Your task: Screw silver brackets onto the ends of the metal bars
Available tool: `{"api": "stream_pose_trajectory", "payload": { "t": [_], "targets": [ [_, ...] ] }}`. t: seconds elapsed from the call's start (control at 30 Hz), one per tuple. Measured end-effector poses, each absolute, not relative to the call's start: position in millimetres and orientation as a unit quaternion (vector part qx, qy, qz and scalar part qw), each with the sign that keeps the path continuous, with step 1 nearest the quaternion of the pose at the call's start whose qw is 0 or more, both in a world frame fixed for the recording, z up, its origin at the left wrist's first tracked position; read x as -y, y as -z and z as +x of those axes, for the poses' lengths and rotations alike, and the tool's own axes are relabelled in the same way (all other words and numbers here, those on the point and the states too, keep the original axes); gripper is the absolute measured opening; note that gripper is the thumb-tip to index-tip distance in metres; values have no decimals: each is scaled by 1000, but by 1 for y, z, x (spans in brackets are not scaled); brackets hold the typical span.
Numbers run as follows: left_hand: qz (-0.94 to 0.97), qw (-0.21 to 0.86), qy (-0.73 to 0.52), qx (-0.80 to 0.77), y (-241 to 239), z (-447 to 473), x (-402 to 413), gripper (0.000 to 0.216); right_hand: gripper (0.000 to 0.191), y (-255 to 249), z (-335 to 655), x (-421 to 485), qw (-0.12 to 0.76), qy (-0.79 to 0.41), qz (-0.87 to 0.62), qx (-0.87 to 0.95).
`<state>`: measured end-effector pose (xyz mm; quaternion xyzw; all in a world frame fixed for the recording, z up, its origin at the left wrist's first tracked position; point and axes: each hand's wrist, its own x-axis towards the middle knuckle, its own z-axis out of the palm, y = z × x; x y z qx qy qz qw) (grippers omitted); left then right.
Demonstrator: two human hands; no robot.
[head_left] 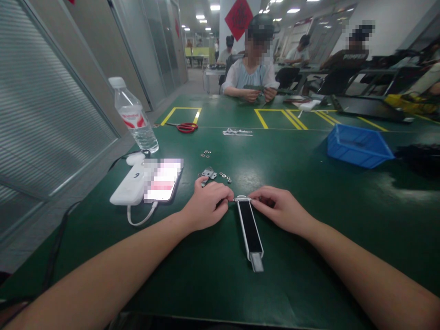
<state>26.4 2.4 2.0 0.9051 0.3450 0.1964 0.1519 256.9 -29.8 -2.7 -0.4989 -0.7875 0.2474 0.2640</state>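
A long narrow metal channel (250, 231) with a dark inside lies on the green table (213, 270), its far end between my hands. My left hand (206, 205) is closed in a pinch at that end's left side, on a small part I cannot make out. My right hand (280, 208) is closed at the end's right side, fingertips touching the channel's top. A small metal bracket (208, 174) and several loose washers (225, 176) lie just beyond my left hand.
A phone (163, 180) on a white power bank (129, 188) lies left, a water bottle (134, 117) behind it. Red scissors (186, 127), a strip of small parts (237, 132) and a blue bin (357, 145) lie farther off. A person sits across the table.
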Motion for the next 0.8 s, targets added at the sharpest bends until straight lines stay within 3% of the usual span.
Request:
{"api": "stream_pose_trajectory", "payload": {
  "t": [0.8],
  "targets": [
    [901, 155, -195, -354, -4, 27, -1, 18, 19, 4, 257, 30, 264, -250, -503, 784]
  ]
}}
